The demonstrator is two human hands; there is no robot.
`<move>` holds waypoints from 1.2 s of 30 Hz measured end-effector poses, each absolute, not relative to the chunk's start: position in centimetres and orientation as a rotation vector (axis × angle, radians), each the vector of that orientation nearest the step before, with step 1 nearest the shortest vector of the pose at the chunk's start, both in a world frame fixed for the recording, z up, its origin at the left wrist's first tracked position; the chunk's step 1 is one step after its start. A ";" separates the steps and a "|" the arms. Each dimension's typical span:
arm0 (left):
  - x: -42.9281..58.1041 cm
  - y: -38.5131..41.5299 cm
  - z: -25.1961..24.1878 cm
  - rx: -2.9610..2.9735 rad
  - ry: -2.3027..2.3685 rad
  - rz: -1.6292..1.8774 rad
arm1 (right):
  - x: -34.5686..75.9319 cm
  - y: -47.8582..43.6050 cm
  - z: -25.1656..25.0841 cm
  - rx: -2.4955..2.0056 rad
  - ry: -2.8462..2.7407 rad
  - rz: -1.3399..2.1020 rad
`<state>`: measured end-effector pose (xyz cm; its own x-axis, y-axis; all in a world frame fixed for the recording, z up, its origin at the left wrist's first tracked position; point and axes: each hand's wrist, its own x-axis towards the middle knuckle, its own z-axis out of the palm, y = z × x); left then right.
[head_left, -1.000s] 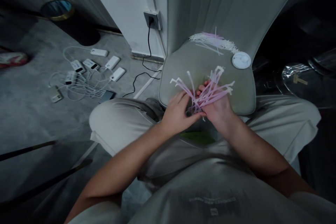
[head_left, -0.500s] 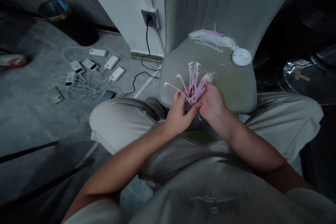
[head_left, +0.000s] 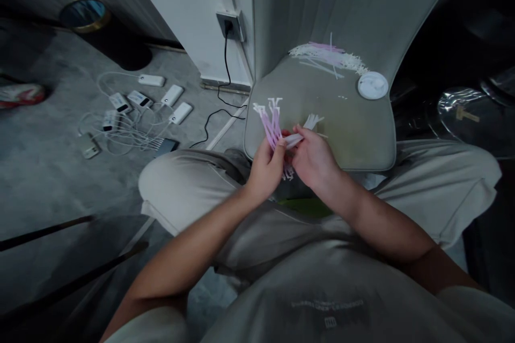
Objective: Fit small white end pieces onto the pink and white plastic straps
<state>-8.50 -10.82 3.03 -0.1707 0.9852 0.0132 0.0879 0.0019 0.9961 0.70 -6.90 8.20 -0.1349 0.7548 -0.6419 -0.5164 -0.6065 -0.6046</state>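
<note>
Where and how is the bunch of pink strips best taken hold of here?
Probably around the middle of the pink strips, where they draw together, pinched from the person's left. Above that, they spread into white-tipped ends, so a higher grip would likely miss some. The left hand holds them there; the right hand and white strips crowd the other side.

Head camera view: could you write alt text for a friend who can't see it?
A person's left hand grips thin pink strips and the right hand thin white strips, close together at the front of a grey chair seat. Behind them on the seat lie a pile of white and pink strips and a round white container.
</note>
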 end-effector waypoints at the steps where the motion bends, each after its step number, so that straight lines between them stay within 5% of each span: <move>1: -8.7 -10.9 3.2 1.202 1.409 1.289 | 1.2 -7.0 8.1 -1.248 -0.294 1.870; 15: -10.6 -8.5 2.3 0.942 1.548 1.021 | 5.6 -6.2 4.1 -1.294 -0.113 1.924; 36: -13.7 -5.4 1.1 1.403 2.004 0.872 | 4.5 -4.9 4.8 -1.354 -0.074 1.992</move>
